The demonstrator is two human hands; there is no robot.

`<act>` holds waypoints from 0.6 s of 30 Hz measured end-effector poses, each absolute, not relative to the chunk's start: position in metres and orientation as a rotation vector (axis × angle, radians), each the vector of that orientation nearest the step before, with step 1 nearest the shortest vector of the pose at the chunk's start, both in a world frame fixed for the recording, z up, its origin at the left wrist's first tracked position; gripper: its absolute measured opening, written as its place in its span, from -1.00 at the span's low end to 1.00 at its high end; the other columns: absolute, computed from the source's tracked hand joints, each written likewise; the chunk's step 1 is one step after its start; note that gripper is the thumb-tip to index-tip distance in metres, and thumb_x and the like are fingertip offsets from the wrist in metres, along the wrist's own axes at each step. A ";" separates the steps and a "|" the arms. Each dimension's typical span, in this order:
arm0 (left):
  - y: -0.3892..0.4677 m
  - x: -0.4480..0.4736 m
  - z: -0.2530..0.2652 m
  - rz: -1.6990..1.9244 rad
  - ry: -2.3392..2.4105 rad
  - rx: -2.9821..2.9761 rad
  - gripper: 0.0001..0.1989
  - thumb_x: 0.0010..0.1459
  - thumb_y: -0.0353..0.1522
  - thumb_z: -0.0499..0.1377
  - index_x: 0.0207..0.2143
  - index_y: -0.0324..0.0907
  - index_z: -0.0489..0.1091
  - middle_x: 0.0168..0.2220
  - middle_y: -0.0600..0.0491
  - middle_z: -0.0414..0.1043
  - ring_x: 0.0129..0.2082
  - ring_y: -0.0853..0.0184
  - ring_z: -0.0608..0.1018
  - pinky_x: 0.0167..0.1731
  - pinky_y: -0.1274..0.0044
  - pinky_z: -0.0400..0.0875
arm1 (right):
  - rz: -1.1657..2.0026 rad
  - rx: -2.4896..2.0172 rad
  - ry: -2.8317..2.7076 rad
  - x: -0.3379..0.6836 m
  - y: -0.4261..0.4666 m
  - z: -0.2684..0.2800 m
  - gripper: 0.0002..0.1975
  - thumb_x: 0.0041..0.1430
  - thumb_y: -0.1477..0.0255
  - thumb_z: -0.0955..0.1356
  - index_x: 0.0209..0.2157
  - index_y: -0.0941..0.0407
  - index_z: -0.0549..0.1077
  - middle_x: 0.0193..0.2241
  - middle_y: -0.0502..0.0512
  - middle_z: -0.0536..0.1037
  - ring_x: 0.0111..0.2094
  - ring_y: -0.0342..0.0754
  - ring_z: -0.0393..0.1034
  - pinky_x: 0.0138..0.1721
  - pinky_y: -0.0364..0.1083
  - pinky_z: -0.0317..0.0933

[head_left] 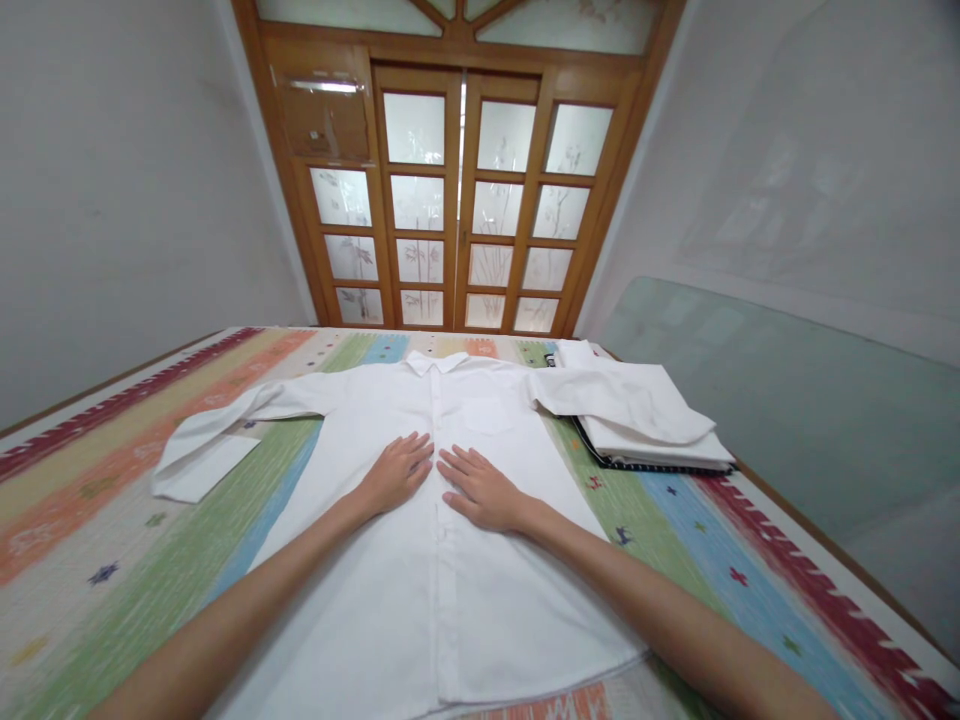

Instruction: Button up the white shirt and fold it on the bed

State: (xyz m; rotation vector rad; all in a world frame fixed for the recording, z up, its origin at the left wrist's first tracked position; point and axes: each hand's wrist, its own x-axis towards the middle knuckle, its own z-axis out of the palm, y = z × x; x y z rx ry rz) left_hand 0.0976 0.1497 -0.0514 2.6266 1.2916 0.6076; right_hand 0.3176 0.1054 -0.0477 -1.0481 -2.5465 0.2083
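White long-sleeved, collared cloth shirt (405, 570) lies front up on a multicoloured striped cover (150, 580), hem (540, 684) nearest. The left hand (400, 475) and right hand (481, 489) rest flat on it, fingers slightly apart, gripping nothing. It looks largely laid out, unfolded. Farther, one sleeve (600, 400) overlaps a folded stack of white and dark cloth (656, 456).

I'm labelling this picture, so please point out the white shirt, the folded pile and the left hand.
White shirt (405, 560), head view: front panel, around its middle.
Folded pile (646, 454), head view: near side, on its white cloth.
Left hand (394, 474), head view: back of the hand.
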 end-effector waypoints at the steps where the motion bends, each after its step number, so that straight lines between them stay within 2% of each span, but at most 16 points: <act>1: 0.144 0.096 -0.050 0.620 1.248 2.616 -0.59 0.26 -0.23 -0.03 0.08 -0.11 0.38 0.18 -0.04 0.32 0.23 0.17 0.29 0.21 0.21 0.12 | 0.290 -1.035 -2.504 0.318 0.103 -0.046 -0.53 0.27 0.27 0.26 0.15 0.17 0.32 0.22 0.28 0.26 0.27 0.13 0.04 0.24 0.17 -0.07; 4: 0.129 0.093 -0.046 0.675 1.163 2.567 -0.65 0.23 -0.21 0.04 -0.01 -0.06 0.46 0.14 -0.03 0.37 0.18 0.16 0.35 0.18 0.22 0.16 | 0.474 -1.034 -2.297 0.316 0.101 -0.040 -0.73 0.21 0.32 0.33 -0.10 0.13 0.49 0.01 0.20 0.49 0.08 0.02 0.30 0.12 0.06 0.11; 6: 0.122 0.095 -0.043 0.717 1.134 2.537 -0.71 0.21 -0.25 0.09 -0.08 -0.05 0.51 0.10 -0.04 0.41 0.12 0.16 0.40 0.13 0.25 0.23 | 0.486 -1.084 -2.177 0.310 0.104 -0.037 -0.83 0.17 0.33 0.37 -0.27 0.13 0.51 -0.18 0.14 0.55 -0.10 -0.03 0.36 0.00 -0.01 0.18; 10: 0.118 0.104 -0.036 0.749 1.144 2.477 -0.74 0.14 -0.41 0.12 -0.17 -0.06 0.55 -0.02 -0.04 0.48 0.01 0.20 0.46 0.03 0.32 0.31 | 0.429 -1.272 -2.069 0.294 0.110 -0.033 -0.81 0.02 0.31 0.45 -0.45 0.14 0.46 -0.41 0.05 0.49 -0.30 -0.08 0.33 -0.21 -0.10 0.18; 13: 0.116 0.111 -0.029 0.741 1.233 2.412 -0.74 0.09 -0.46 0.11 -0.25 -0.09 0.56 -0.16 -0.03 0.51 -0.09 0.22 0.48 -0.04 0.36 0.33 | 0.482 -1.414 -2.041 0.285 0.114 -0.030 -0.88 -0.02 0.41 0.43 -0.52 0.15 0.44 -0.51 0.01 0.47 -0.42 -0.13 0.29 -0.34 -0.15 0.12; 18: 0.115 0.117 -0.021 0.728 1.345 2.283 -0.81 0.02 -0.46 0.11 -0.35 -0.19 0.51 -0.34 0.01 0.47 -0.29 0.31 0.50 -0.23 0.49 0.36 | 0.711 -1.429 -1.939 0.287 0.116 -0.031 -0.86 0.01 0.55 0.31 -0.57 0.17 0.45 -0.58 0.00 0.50 -0.48 -0.16 0.33 -0.39 -0.19 0.12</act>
